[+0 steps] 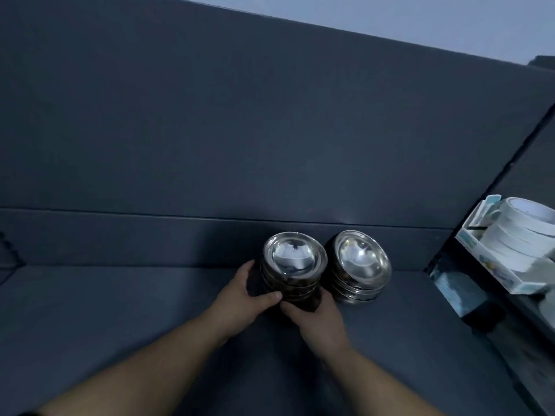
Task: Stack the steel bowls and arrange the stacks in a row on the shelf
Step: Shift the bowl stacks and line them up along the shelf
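Two stacks of shiny steel bowls stand side by side on the dark grey shelf (120,310), close to its back wall. The left stack (295,259) is held from both sides: my left hand (247,291) wraps its left flank and my right hand (315,318) cups its lower front. The right stack (362,264) stands free, nearly touching the left one, with no hand on it. Each stack holds several nested bowls, and the lower bowls of the left stack are partly hidden by my fingers.
At the right edge, a white open box (492,265) holding stacked white plates or lids (519,232) sits on a dark side surface. A raised ledge (150,235) runs along the back of the shelf below the tall dark wall.
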Demonstrator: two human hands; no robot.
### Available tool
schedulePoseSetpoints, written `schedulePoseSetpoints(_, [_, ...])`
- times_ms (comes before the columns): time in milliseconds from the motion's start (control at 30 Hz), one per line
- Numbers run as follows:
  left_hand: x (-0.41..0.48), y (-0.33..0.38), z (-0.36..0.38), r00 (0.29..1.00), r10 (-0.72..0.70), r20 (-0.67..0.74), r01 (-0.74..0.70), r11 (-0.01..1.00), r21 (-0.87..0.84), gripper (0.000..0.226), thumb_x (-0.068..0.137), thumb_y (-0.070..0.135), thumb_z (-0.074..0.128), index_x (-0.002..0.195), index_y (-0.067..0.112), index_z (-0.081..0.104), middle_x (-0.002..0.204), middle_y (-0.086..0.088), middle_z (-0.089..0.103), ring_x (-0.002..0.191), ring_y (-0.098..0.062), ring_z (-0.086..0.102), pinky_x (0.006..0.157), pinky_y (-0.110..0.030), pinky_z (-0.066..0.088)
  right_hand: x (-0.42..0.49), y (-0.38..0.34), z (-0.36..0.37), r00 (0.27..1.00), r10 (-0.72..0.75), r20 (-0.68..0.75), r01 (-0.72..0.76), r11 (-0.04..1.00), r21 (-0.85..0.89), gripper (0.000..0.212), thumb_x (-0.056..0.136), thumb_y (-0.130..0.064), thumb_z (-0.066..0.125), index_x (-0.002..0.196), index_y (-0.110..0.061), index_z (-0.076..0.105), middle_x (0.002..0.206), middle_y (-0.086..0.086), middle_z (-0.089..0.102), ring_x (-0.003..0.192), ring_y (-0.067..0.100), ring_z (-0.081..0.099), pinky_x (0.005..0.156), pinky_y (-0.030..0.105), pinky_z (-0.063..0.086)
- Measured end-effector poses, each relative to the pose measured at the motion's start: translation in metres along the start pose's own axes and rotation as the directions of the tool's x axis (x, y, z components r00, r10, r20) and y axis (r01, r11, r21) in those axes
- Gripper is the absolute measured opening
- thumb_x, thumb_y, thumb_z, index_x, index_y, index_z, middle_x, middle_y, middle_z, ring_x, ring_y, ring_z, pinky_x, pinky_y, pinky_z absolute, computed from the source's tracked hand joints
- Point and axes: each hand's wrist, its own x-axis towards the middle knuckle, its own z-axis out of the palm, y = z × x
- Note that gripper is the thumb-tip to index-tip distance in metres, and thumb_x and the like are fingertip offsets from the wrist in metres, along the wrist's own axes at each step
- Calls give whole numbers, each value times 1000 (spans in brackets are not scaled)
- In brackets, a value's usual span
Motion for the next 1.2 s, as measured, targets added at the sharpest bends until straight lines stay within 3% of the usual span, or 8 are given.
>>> schedulePoseSetpoints(133, [-51, -16, -9, 988, -70, -140, 105, 961, 257, 83, 78, 48, 73, 146, 20, 34, 145, 3, 41, 135, -16, 41, 113, -26, 32, -21, 12, -8, 994, 13, 108, 3, 990, -139, 62, 77, -30, 79, 131, -17, 51, 115, -1, 65, 101, 12, 61, 92, 27, 47])
schedulePoseSetpoints(267, [-134, -34, -18, 947, -117, -299, 236, 884, 403, 69, 84, 44, 68, 143, 23, 39, 142, -2, 43, 133, -15, 42, 102, -12, 28, -49, 20, -13, 930, -91, 357, 211, 926, -313, 43, 78, -30, 77, 117, -18, 63, 108, -1, 68, 97, 12, 65, 96, 32, 50])
schedulePoseSetpoints(433, [-249, -55, -29, 838, -138, -528, 385, 835, 393, 56, 85, 37, 69, 135, 21, 48, 136, 0, 50, 124, -13, 50, 92, -10, 30, -100, 18, -1, 726, -268, 634, 592, 712, -378, 39, 81, -32, 72, 118, -23, 61, 109, -8, 63, 104, 5, 59, 87, 12, 38])
schedulePoseSetpoints(567, [-340, -77, -47, 755, -193, -627, 505, 782, 367, 55, 86, 38, 67, 135, 24, 49, 137, 3, 48, 114, -11, 56, 95, -16, 35, -150, 13, 36, 547, -366, 753, 772, 569, -284, 43, 81, -30, 71, 122, -21, 61, 120, -3, 60, 115, 14, 57, 96, 18, 38])
schedulePoseSetpoints(733, [-451, -118, -80, 634, -292, -716, 652, 700, 292, 61, 88, 43, 63, 142, 23, 41, 142, 1, 45, 127, -14, 49, 102, -20, 34, -235, 5, 107, 333, -273, 903, 879, 436, -192, 45, 89, -43, 57, 132, -30, 51, 133, -8, 49, 124, 10, 49, 101, 21, 38])
schedulePoseSetpoints(900, [-565, -176, -135, 514, -392, -762, 749, 639, 176, 62, 89, 45, 60, 142, 24, 38, 147, 2, 39, 131, -12, 43, 105, -19, 32, -333, 9, 203, 252, -118, 961, 909, 370, -193, 39, 86, -47, 58, 119, -27, 58, 118, -3, 63, 107, 15, 60, 91, 27, 49])
schedulePoseSetpoints(1000, [-630, -205, -178, 446, -434, -783, 787, 607, 112, 61, 89, 46, 59, 142, 25, 38, 147, 2, 40, 131, -14, 45, 105, -22, 36, -398, 6, 266, 185, -24, 983, 937, 307, -168, 43, 88, -41, 58, 127, -23, 55, 124, 0, 62, 113, 16, 57, 91, 24, 44])
schedulePoseSetpoints(1200, [-724, -245, -259, 334, -473, -815, 834, 551, 22, 60, 88, 46, 60, 141, 25, 40, 145, 2, 43, 129, -15, 46, 106, -27, 39, -493, -18, 377, 136, -23, 991, 943, 310, -122, 48, 83, -45, 58, 128, -29, 54, 122, -4, 62, 106, 18, 61, 89, 32, 52])
